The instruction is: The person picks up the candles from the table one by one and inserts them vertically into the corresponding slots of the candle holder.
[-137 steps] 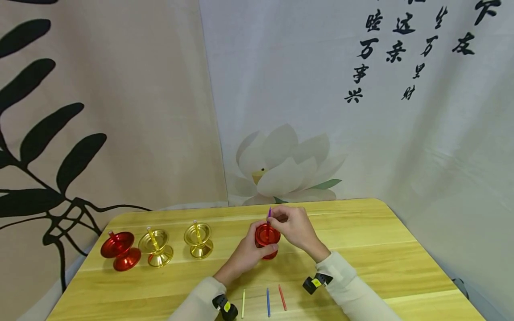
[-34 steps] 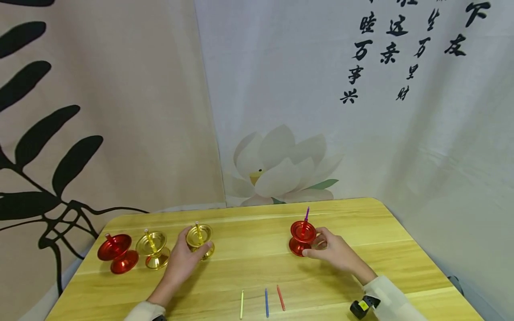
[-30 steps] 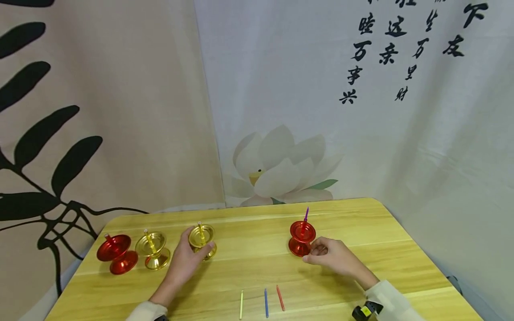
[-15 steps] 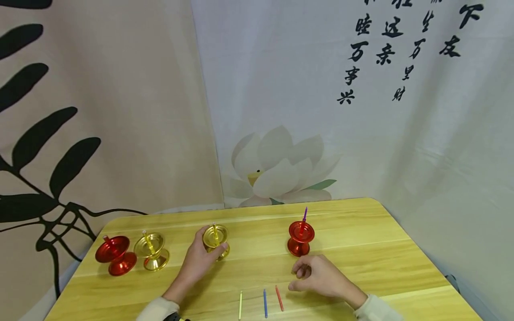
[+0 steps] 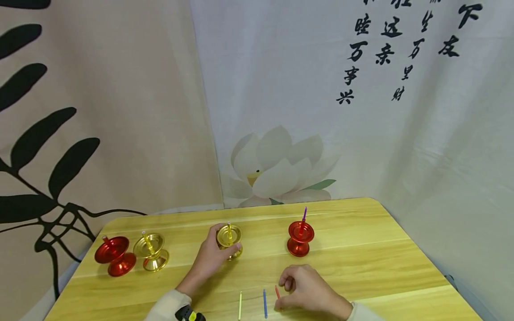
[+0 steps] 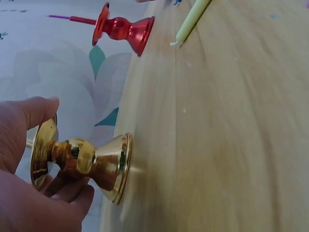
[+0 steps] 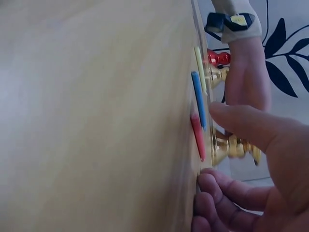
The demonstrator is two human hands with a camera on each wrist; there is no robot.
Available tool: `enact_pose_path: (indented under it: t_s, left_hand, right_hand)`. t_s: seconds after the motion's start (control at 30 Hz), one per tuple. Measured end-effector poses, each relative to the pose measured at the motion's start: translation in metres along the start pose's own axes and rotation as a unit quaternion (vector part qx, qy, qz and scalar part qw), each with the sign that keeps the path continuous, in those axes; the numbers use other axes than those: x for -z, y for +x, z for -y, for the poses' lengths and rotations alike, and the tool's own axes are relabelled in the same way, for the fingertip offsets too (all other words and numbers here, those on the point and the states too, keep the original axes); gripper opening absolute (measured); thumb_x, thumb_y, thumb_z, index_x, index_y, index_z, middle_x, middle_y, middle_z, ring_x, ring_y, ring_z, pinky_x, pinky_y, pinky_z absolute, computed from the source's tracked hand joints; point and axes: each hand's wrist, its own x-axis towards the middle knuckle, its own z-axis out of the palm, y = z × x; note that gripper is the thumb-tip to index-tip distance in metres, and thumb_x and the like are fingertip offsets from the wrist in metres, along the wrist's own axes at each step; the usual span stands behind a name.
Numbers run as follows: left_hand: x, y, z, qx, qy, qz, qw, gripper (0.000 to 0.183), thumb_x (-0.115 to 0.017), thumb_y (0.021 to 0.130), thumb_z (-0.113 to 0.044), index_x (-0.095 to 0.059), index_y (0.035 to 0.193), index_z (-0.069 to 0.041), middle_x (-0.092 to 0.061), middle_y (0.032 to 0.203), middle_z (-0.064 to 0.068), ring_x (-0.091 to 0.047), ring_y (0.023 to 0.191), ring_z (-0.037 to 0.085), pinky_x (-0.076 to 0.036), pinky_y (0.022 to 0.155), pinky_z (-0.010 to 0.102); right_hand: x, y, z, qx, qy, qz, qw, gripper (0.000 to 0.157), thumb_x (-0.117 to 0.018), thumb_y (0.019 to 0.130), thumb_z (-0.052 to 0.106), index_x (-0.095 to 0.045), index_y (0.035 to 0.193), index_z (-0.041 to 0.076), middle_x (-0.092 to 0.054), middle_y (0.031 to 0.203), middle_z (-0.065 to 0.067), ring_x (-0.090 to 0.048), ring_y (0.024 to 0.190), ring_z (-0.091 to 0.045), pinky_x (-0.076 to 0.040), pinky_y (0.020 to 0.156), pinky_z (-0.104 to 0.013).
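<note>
Gripping a gold holder [image 5: 229, 235] by its dish with the left grip [image 5: 212, 255], pressing near the rim with the thumb and curling the fingers round beneath. With the right grip [image 5: 308, 286] just beside a red candle [image 7: 198, 140], parting thumb from bent fingers; cannot tell whether touching it.

Shines all over, that gold holder: broad and shallow in the dish, rounded at the waist, flared and rimmed at the foot, with dark reflections on the bulb. Bears a slim gold tube, paler at the tip, in the middle of the dish. Upright over the worktop [image 5: 381, 258], left of centre; hard to tell whether touching it.

Lies slim and straight, the red candle, partly hidden by the right grip in the head view. Has a blue candle [image 5: 265, 304] near it on the left and, farther left, a pale yellow candle [image 5: 240, 305].

Farther back on the right, shows a glossy red holder [image 5: 300, 246] with a purple candle [image 5: 304, 215] rising from its tube. Near the left edge, shows another red holder [image 5: 114, 250] just beside another gold holder [image 5: 155, 257].
</note>
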Motion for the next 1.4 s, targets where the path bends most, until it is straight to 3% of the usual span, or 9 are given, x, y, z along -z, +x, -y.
enact_pose_path:
  t_s: [0.4, 0.67, 0.9, 1.17, 1.4]
  left_hand:
    - [-0.019, 0.017, -0.002, 0.01, -0.106, 0.053, 0.9929, 0.084, -0.093, 0.091, -0.011, -0.046, 0.159, -0.001, -0.064, 0.141, 0.022, -0.064, 0.132, 0.041, -0.057, 0.106, 0.051]
    - [-0.03, 0.022, -0.003, 0.006, -0.122, 0.069, 0.9901, 0.082, -0.093, 0.091, -0.007, -0.048, 0.159, -0.002, -0.066, 0.14, 0.019, -0.065, 0.131, 0.038, -0.057, 0.105, 0.048]
    - [-0.034, 0.023, -0.008, 0.0, -0.128, 0.089, 0.9878, 0.082, -0.091, 0.092, -0.008, -0.045, 0.16, -0.002, -0.064, 0.143, 0.022, -0.063, 0.134, 0.042, -0.057, 0.105, 0.047]
    - [-0.035, 0.023, -0.01, 0.001, -0.138, 0.101, 0.9854, 0.082, -0.091, 0.093, -0.008, -0.045, 0.161, -0.002, -0.063, 0.143, 0.022, -0.062, 0.135, 0.043, -0.057, 0.105, 0.046]
    - [-0.039, 0.026, -0.009, -0.002, -0.134, 0.107, 0.9853, 0.083, -0.092, 0.092, -0.01, -0.046, 0.16, -0.003, -0.063, 0.144, 0.021, -0.062, 0.136, 0.042, -0.057, 0.106, 0.047]
  right_hand:
    - [-0.006, -0.002, 0.004, -0.011, -0.029, -0.001, 1.0, 0.032, -0.103, 0.074, 0.021, -0.074, 0.088, 0.02, -0.062, 0.076, 0.017, -0.058, 0.072, 0.002, -0.051, 0.069, -0.022]
    - [-0.001, -0.005, 0.004, -0.005, -0.023, 0.004, 1.0, 0.029, -0.101, 0.074, 0.012, -0.077, 0.087, 0.019, -0.064, 0.075, 0.018, -0.058, 0.07, 0.004, -0.053, 0.066, -0.021]
    - [0.005, -0.01, -0.004, -0.014, 0.019, 0.017, 1.0, 0.028, -0.101, 0.076, 0.005, -0.079, 0.086, 0.019, -0.066, 0.076, 0.015, -0.06, 0.069, 0.003, -0.053, 0.064, -0.021]
    - [0.011, -0.014, -0.014, 0.035, 0.028, 0.009, 0.999, 0.027, -0.099, 0.074, -0.001, -0.083, 0.085, 0.018, -0.069, 0.077, 0.016, -0.062, 0.072, 0.003, -0.056, 0.064, -0.021]
    - [0.012, -0.014, -0.012, 0.016, 0.038, 0.013, 0.999, 0.025, -0.098, 0.075, -0.002, -0.084, 0.082, 0.017, -0.069, 0.072, 0.02, -0.064, 0.067, 0.004, -0.057, 0.061, -0.021]
